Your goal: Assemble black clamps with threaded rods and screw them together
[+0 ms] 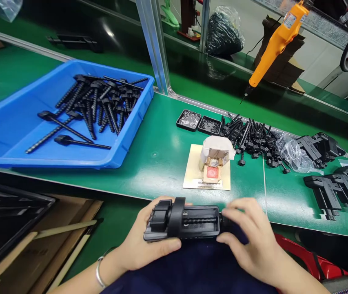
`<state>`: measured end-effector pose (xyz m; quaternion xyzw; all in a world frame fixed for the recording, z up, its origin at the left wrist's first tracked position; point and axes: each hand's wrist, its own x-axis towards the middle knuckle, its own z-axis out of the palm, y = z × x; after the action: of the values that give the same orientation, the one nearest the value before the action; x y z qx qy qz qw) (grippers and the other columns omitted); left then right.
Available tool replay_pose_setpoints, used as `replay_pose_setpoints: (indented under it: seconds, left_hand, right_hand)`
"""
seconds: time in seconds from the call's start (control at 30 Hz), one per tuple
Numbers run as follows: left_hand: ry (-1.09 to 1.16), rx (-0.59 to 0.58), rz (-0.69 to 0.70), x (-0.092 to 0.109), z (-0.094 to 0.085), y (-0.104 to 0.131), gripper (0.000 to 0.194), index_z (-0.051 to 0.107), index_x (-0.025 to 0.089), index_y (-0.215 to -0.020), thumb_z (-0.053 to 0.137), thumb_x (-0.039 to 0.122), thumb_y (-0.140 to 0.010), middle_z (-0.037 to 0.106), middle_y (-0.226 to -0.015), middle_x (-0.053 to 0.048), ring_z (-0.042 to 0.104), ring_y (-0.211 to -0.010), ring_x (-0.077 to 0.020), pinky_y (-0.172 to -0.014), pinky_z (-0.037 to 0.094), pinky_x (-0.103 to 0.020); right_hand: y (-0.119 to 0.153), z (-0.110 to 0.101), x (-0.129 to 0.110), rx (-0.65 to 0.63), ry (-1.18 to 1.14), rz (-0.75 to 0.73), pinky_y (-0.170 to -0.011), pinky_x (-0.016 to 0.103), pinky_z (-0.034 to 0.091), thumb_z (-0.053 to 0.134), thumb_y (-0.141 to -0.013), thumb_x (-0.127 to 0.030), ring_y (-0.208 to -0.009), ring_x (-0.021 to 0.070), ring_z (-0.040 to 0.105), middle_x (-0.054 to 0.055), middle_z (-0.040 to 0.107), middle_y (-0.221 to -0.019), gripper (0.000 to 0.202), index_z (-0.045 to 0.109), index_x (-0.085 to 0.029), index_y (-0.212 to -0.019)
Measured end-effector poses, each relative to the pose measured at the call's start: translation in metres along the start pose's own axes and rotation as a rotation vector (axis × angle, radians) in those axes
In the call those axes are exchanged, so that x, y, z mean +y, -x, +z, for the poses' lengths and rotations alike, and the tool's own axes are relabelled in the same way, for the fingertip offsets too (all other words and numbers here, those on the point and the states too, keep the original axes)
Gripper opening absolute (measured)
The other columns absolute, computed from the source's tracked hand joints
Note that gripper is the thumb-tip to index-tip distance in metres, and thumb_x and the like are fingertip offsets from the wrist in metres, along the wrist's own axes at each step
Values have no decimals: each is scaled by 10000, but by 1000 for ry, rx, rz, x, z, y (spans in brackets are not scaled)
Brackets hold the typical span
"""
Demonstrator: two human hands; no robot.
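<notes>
My left hand [149, 237] is closed around the left part of a black plastic clamp-like tool body [202, 232], held level in front of me at the bench edge. Its open channel shows a black threaded rod [200, 221] running lengthwise. A wide black collar [176, 216] wraps the body by my left fingers. At the body's right end, the thumb and fingers of my right hand [253, 232] curl round a dark knob [226, 224], which they partly hide. Just beyond stands a taped fixture [218, 147] with a red patch on a cream base plate [189, 171].
Left, a blue tray [121, 153] holds several black threaded rods [100, 98]. More rods [253, 139] lie in a pile behind, beside two small parts boxes [189, 119]. Black tool bodies [329, 192] lie at right. An orange electric screwdriver [271, 53] hangs above.
</notes>
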<state>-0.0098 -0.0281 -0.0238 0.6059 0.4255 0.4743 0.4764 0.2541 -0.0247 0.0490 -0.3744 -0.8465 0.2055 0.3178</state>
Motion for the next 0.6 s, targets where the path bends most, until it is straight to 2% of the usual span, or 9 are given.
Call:
replay_pose_setpoints:
  seconds: [0.07, 0.13, 0.2, 0.23, 0.3, 0.4, 0.47, 0.53, 0.6]
  left_hand:
    - [65, -7, 12, 1, -1, 0, 528, 644, 234, -1137, 791, 494, -702, 733, -1020, -113, 722, -895, -347, -737, 635, -423]
    - [71, -17, 23, 3, -3, -1, 515, 672, 238, -1123, 796, 504, -700, 726, -1012, -110, 719, -900, -347, -752, 632, -429]
    - [60, -27, 37, 4, -4, -3, 501, 686, 243, -1115, 791, 515, -708, 720, -999, -105, 720, -888, -338, -746, 632, -417]
    - [62, -31, 44, 5, -5, -4, 498, 686, 246, -1118, 787, 520, -715, 718, -999, -102, 722, -882, -332, -747, 631, -410]
    - [69, -26, 57, 4, -5, -4, 498, 676, 253, -1130, 785, 522, -725, 715, -1006, -94, 723, -886, -321, -757, 629, -398]
    - [85, -17, 55, 3, -4, -4, 502, 645, 251, -1142, 817, 459, -719, 715, -1026, -86, 720, -911, -311, -761, 625, -370]
    - [79, -21, 54, 3, -3, -3, 509, 632, 239, -1137, 843, 395, -701, 723, -1039, -95, 717, -919, -308, -759, 620, -352]
    - [50, -28, 55, 5, -3, -3, 503, 638, 238, -1115, 852, 382, -683, 734, -1035, -98, 712, -920, -310, -766, 613, -354]
    - [14, -24, 56, 7, -4, -3, 490, 657, 237, -1077, 844, 431, -668, 743, -1007, -97, 707, -909, -317, -768, 608, -368]
  right_hand:
    - [-4, -11, 1, -124, -54, 162, -913, 434, 491, 566, -983, -275, -1106, 269, 530, 148, 553, -1212, 356, 484, -179, -1316]
    - [-9, -18, 1, -292, -152, 250, -877, 409, 496, 478, -1022, -284, -1030, 252, 543, 107, 586, -1111, 202, 559, -199, -1186]
    - [-13, -20, 1, -408, -238, 293, -799, 372, 492, 444, -1026, -235, -905, 230, 546, 68, 604, -954, 156, 592, -197, -996]
    - [-15, -19, 1, -421, -268, 296, -779, 362, 487, 459, -1016, -211, -878, 225, 540, 59, 602, -919, 144, 587, -195, -953]
    - [-15, -13, 1, -362, -265, 247, -788, 368, 478, 509, -983, -165, -889, 227, 536, 62, 604, -941, 80, 584, -189, -996]
    - [-11, -4, 2, -176, -97, 64, -800, 403, 444, 528, -941, -80, -909, 236, 531, 89, 607, -990, 199, 552, -157, -1123]
    - [-9, -3, 2, -111, -10, -5, -800, 412, 425, 528, -925, -41, -908, 235, 530, 94, 610, -987, 246, 535, -142, -1149]
    - [-10, -6, 3, -167, -39, 62, -823, 409, 430, 557, -923, -51, -927, 231, 534, 81, 614, -1000, 244, 545, -157, -1143]
    - [-14, -14, 4, -320, -142, 200, -850, 395, 448, 588, -933, -99, -957, 230, 539, 65, 615, -1033, 179, 580, -185, -1090]
